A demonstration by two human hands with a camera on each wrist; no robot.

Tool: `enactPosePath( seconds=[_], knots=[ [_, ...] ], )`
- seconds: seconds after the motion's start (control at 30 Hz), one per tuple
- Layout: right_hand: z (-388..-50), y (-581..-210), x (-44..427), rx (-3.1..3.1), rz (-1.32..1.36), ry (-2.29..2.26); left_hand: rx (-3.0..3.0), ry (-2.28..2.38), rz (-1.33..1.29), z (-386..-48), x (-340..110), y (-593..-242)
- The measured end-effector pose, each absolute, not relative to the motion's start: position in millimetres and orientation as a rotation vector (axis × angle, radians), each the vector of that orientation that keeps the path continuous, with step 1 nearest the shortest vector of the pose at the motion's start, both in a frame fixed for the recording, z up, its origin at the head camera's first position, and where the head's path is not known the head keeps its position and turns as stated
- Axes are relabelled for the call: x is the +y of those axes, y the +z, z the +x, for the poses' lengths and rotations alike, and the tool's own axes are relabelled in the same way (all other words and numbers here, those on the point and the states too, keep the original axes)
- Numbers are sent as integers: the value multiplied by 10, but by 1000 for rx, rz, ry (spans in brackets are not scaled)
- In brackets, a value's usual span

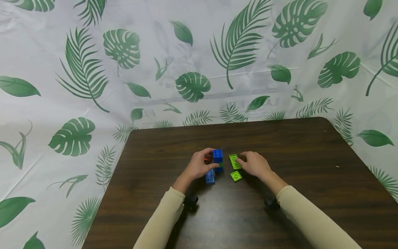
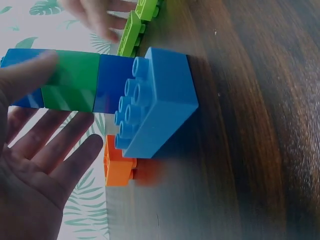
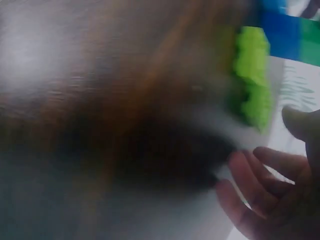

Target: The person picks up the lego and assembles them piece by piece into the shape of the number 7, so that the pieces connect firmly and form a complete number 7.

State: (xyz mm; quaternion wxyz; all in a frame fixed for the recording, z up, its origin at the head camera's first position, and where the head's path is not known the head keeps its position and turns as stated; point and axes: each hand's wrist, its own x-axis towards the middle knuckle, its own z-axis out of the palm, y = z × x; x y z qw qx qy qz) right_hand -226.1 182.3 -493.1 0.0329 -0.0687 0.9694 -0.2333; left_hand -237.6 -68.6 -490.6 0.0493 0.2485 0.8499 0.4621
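Holding blu/grn stack (image 1: 218, 159) w/ LH (image 1: 200, 164); RH (image 1: 255, 164) nr lime pcs (image 1: 236, 176).

Head view faces forward, downward; wrist views (closer) share the stack (image 2: 75, 82).

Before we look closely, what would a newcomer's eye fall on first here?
Probably the blue and green stack, upright just below the head view's centre, the left hand at its side. Next, two lime bricks on the dark table, just right of the stack, by the right hand. Beyond the table, the leaf-patterned backdrop fills the view's top.
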Motion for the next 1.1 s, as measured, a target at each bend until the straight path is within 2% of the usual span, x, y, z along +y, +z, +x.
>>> enactPosePath(
  seconds=[0.23, 0.67, 1.1],
  knots=[
    [-2266, -5029, 1751, 3018, -128, -532, 2563, 1493, 728, -2383, -645, -4895],
    [-2322, -5022, 1767, 2818, -41, -830, 2520, 1532, 751, -2419, -641, -4945],
    [-2397, -4893, 1883, 2087, 148, -1788, 2595, 1502, 720, -2408, -611, -4974]
  ],
)
